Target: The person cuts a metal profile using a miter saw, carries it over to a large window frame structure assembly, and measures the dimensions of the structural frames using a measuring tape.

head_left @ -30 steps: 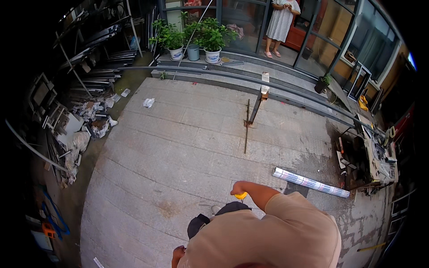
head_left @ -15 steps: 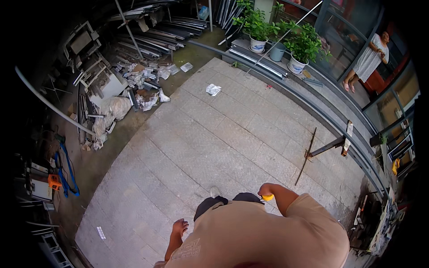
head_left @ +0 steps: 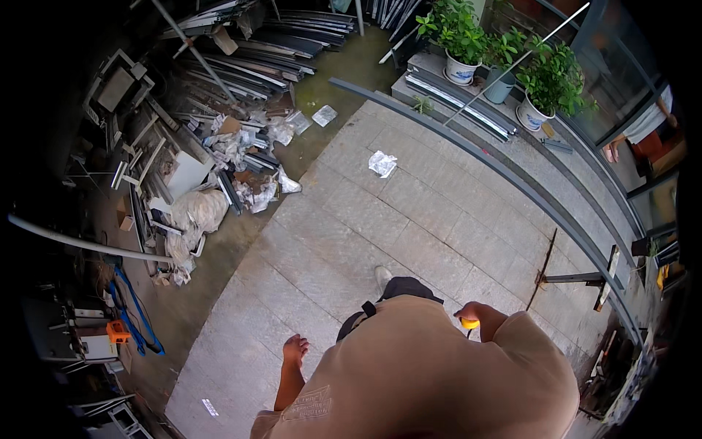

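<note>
My right hand (head_left: 470, 311) is closed around a small rounded yellow tape measure (head_left: 471, 323), with a dark strap hanging under it. It is held at waist height, right of my body. My left hand (head_left: 295, 348) hangs at my left side, fingers loosely apart, holding nothing. Below it lies the grey stone paving (head_left: 248, 329). One light shoe (head_left: 382, 276) shows on the paving in front of my dark trousers. My tan shirt (head_left: 431, 366) covers much of the lower picture.
Metal profiles (head_left: 285, 47) and scrap with plastic bags (head_left: 197, 212) lie at the left. Potted plants (head_left: 537, 110) stand on steps at the far right. A long curved-looking grey bar (head_left: 504, 168) runs past a metal stand (head_left: 578, 278). Another person (head_left: 643, 124) stands in the doorway.
The view has swung, so the paving, plants and scrap sit farther right. The person in the doorway is now partly cut off. Both my hands keep about the same pose.
</note>
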`<state>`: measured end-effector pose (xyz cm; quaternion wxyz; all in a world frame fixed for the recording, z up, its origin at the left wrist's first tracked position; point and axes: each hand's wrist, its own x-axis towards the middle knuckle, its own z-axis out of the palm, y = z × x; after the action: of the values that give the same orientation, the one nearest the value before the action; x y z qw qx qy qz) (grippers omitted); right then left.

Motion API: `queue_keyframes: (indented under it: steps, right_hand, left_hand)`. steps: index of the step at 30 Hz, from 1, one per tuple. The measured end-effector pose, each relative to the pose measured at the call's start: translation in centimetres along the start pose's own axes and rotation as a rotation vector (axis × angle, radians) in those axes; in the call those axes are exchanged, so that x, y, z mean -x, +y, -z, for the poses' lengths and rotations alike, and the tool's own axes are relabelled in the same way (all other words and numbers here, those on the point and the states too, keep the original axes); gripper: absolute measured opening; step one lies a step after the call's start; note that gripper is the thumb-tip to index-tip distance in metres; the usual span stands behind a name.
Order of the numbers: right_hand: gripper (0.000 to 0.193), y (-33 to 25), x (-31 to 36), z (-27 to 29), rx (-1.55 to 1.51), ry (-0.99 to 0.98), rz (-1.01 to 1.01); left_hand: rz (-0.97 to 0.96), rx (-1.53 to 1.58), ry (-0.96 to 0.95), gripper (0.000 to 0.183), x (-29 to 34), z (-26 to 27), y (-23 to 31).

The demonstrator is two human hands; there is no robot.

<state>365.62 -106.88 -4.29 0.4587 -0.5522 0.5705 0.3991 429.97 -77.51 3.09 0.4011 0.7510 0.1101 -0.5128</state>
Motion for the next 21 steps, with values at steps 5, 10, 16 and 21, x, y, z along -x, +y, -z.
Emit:
queue_keyframes:
  steps: [5, 10, 16, 21]
  right_hand:
    - [0.067, -24.6, -4.6, 27.5, 0.299, 0.319, 0.406]
    - [0.060, -47.6, -1.3, 48.4, 0.095, 0.450, 0.666]
    - [0.065, -60.3, -6.0, 57.2, -0.407, 0.271, 0.515]
    - [0.061, -65.0, -11.0, 62.1, -1.207, 0.139, 0.334]
  left_hand:
    - [0.075, -0.353, -0.194, 0.023, -2.5, -3.1, 5.3]
    - [0.048, -0.510, -0.228, 0.023, -10.6, -5.2, 16.7]
    - [0.091, -0.565, -0.301, 0.024, -29.1, -4.8, 38.9]
    - [-0.175, -0.187, -0.226, 0.022, -40.8, -9.8, 70.9]
